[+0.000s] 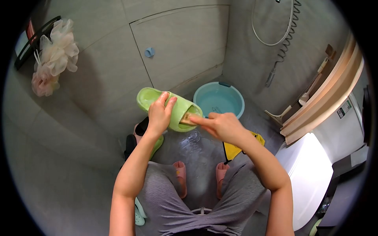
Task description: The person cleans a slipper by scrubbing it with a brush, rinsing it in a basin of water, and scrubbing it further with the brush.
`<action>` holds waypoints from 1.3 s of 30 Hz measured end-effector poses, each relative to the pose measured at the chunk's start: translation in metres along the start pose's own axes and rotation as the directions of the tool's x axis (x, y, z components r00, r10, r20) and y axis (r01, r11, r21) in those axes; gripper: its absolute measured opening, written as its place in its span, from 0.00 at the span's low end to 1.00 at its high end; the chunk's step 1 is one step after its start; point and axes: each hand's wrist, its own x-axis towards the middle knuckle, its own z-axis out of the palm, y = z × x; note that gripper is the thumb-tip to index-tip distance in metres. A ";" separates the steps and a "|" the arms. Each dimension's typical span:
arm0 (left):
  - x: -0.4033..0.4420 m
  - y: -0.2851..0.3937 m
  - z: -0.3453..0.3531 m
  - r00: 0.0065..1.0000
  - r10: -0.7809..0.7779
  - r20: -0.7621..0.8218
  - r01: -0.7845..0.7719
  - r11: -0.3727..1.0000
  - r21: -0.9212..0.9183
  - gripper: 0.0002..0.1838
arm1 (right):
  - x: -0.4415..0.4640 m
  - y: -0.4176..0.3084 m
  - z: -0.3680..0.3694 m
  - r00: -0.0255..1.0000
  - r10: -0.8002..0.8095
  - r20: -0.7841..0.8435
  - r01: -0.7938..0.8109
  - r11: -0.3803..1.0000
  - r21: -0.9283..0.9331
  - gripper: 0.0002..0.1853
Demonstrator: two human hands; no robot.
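Holding a green slipper up in the air, out in front of the knees, over the grey floor. Clamping it at the strap with the grip of the left hand, fingertips showing on top. Reaching in from the other side with the right hand, and touching a small tan thing in the slipper's opening with a stretched-out finger. Hard to tell whether clamped on it with the right grip or only pressing. Too small to name for sure.

Wearing pink slippers on both feet, and soft grey pants. Just past the green slipper, on the floor: a round blue tub. Under the left forearm, partly hidden: another green shoe, close to dark ones. Near the right forearm: a yellow thing with a black edge. Farther right: a big white lid. Hanging high on the left: a puffy bath ball.
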 end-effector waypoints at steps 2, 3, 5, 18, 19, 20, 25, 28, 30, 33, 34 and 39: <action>0.004 0.005 -0.004 0.999 0.012 -0.030 -0.011 0.999 0.036 0.16 | -0.003 0.008 -0.008 1.000 0.011 -0.009 -0.011 0.999 -0.046 0.22; 0.006 0.007 -0.007 0.999 -0.052 -0.011 0.052 0.999 0.017 0.15 | -0.004 0.009 -0.009 0.996 0.072 -0.046 -0.077 0.989 -0.128 0.22; 0.008 0.004 -0.006 0.995 -0.103 0.017 0.103 0.995 0.010 0.15 | -0.008 0.011 0.003 0.985 0.084 -0.153 -0.109 0.980 -0.166 0.22; 0.001 0.009 -0.006 0.997 0.053 -0.048 -0.040 0.969 0.245 0.13 | -0.013 0.004 0.000 0.999 -0.032 0.019 0.031 0.998 0.053 0.24; 0.001 0.009 -0.007 0.996 0.037 -0.077 -0.020 0.978 0.207 0.13 | -0.012 0.006 -0.004 0.998 0.068 -0.006 -0.069 0.997 -0.041 0.25; 0.000 0.009 -0.007 0.994 0.020 -0.110 -0.001 0.986 0.166 0.13 | -0.011 0.008 -0.007 0.986 0.161 -0.039 -0.165 0.977 -0.137 0.26; -0.002 0.010 -0.009 0.988 0.049 -0.147 -0.021 0.983 0.185 0.12 | -0.015 0.004 0.005 1.000 -0.015 0.024 0.011 0.992 0.127 0.24; -0.002 0.006 -0.006 0.983 0.084 -0.166 -0.055 0.984 0.172 0.11 | -0.012 0.010 -0.004 0.994 0.099 -0.042 -0.100 0.994 -0.038 0.25; -0.001 0.008 -0.004 0.974 0.090 -0.207 -0.063 0.989 0.134 0.11 | -0.012 0.008 -0.007 0.985 0.171 -0.033 -0.174 0.979 -0.105 0.25; -0.002 0.011 -0.005 0.965 0.135 -0.223 -0.099 0.982 0.163 0.11 | -0.014 0.004 0.002 1.000 0.009 0.012 -0.010 0.996 0.088 0.24; -0.003 0.010 -0.004 0.966 0.146 -0.215 -0.111 0.980 0.166 0.11 | -0.014 0.006 0.001 1.000 0.010 0.011 -0.011 0.996 0.089 0.24; -0.001 0.014 -0.005 0.978 0.100 -0.185 -0.076 0.988 0.134 0.11 | -0.013 0.009 -0.002 0.989 0.130 -0.068 -0.133 0.990 -0.040 0.25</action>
